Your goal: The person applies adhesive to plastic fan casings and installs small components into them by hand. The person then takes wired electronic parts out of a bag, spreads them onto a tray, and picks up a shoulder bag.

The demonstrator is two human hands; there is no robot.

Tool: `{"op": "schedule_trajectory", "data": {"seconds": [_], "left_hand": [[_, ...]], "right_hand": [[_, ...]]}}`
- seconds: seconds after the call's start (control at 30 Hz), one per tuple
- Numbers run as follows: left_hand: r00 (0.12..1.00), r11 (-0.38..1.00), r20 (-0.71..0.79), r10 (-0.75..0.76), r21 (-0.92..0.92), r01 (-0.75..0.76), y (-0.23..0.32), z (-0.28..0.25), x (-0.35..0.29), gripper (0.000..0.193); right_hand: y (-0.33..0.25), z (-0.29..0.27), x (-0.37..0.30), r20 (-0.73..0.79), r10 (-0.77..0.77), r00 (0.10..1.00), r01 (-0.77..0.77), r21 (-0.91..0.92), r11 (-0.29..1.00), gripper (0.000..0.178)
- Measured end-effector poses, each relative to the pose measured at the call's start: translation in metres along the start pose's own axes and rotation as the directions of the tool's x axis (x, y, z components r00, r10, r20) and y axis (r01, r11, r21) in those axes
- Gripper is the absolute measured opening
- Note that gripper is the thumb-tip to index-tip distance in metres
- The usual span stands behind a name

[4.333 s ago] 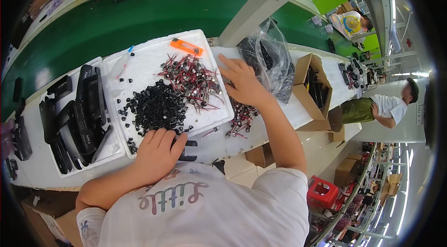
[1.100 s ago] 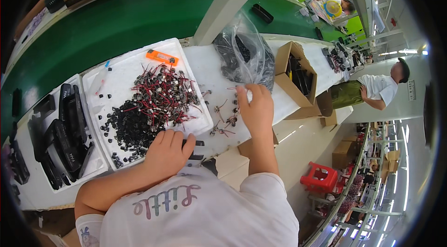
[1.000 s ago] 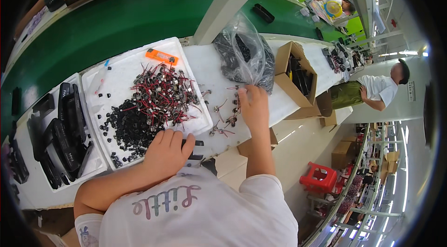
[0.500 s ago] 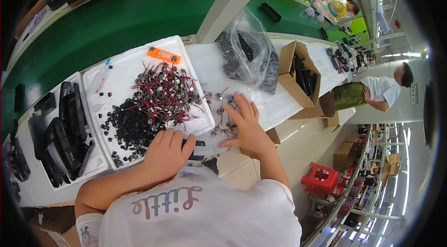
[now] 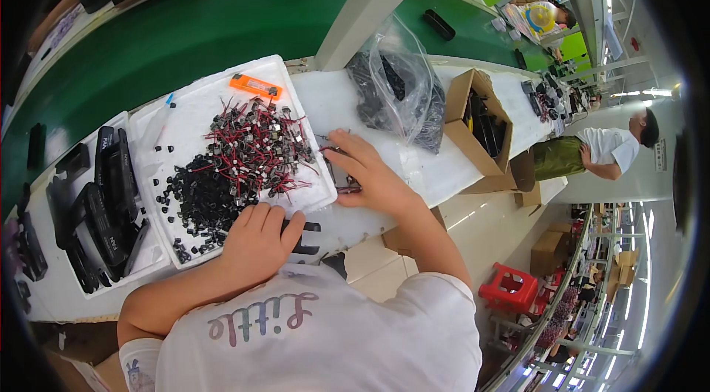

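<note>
My left hand (image 5: 259, 240) lies across the near edge of a white foam tray (image 5: 322, 177), its fingers curled and closed. A black pronged plastic part (image 5: 307, 237) sticks out beside its thumb; what the fingers grip is hidden. Just off the tray's right edge, my right hand (image 5: 373, 179) is cupped low over small wired parts (image 5: 346, 183), thumb and fingers apart. Inside the tray lies a heap of small metal parts with red and black wires (image 5: 259, 144). Next to it is a pile of small black caps (image 5: 207, 188).
An orange tool-like piece (image 5: 255, 86) lies in the tray's far corner. To the left, another foam tray (image 5: 159, 251) holds black housings (image 5: 107, 214). A clear bag of black parts (image 5: 396, 89) and a cardboard box (image 5: 481, 122) stand rightward. Behind runs a green belt (image 5: 222, 18).
My right hand has moved left and slightly away from me, toward the tray, drawing its fingers in over the wired parts. My left hand stays at the tray's edge.
</note>
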State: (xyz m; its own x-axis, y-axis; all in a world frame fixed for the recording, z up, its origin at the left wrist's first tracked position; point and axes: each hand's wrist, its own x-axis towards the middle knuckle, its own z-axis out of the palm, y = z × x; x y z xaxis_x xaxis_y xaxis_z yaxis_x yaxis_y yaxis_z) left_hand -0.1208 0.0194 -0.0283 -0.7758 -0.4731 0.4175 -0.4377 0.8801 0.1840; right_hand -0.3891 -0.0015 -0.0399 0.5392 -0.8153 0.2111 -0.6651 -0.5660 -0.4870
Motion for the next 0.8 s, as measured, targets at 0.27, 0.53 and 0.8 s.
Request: {"op": "schedule_trajectory", "data": {"seconds": [0.27,0.53,0.8], "left_hand": [[0.999,1.0,-0.039,0.026,0.006,-0.026,0.002,-0.003,-0.007,0.032],[0.998,1.0,-0.056,-0.014,-0.022,0.013,0.003,-0.007,-0.005,0.036],[0.996,0.999,-0.082,-0.019,-0.039,0.016,0.003,-0.006,-0.007,0.036]], "right_hand": [[0.003,0.005,0.02,-0.058,0.019,0.998,-0.023,-0.073,0.997,0.075],[0.0,0.014,0.035,-0.058,0.104,0.993,-0.112,-0.137,0.984,0.056],[-0.001,0.015,0.015,-0.058,-0.057,0.997,0.053,-0.076,0.996,0.028]]}}
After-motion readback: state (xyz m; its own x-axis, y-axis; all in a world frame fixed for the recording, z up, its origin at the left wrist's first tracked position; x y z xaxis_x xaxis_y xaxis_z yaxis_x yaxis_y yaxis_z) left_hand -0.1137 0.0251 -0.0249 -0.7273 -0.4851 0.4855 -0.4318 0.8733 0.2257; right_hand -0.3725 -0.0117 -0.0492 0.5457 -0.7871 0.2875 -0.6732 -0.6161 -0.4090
